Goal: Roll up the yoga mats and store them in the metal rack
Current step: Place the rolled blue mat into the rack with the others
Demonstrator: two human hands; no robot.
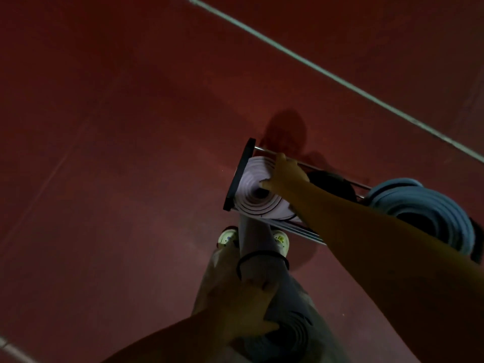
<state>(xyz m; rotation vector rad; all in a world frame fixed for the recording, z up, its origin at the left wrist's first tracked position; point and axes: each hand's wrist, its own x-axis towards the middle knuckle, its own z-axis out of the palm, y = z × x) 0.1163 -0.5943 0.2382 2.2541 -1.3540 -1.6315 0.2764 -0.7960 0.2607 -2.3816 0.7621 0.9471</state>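
A: While the scene is dim, what do the hands have hold of?

B: The left hand (pixel 246 307), low and near the body, has its fingers wrapped round a rolled lilac mat (pixel 258 247) bound by a black elastic strap (pixel 262 254). The roll points downward, away from that hand, toward a pair of pale shoes (pixel 227 237) on the red floor (pixel 117 127).

A: And the right hand?

B: The right hand (pixel 284 174) reaches ahead, fingers loosely bent, resting on the top edge of a second rolled lilac mat (pixel 258 195), thumb at its spiral centre. Whether it grips is unclear.

A: Where is that mat?

B: In the metal rack (pixel 242 174), against its dark end plate, thin bars beside the right hand. Beyond the right forearm sits a rolled blue mat (pixel 424 210), also in the rack. A pale line (pixel 327 72) crosses the floor far ahead of both hands
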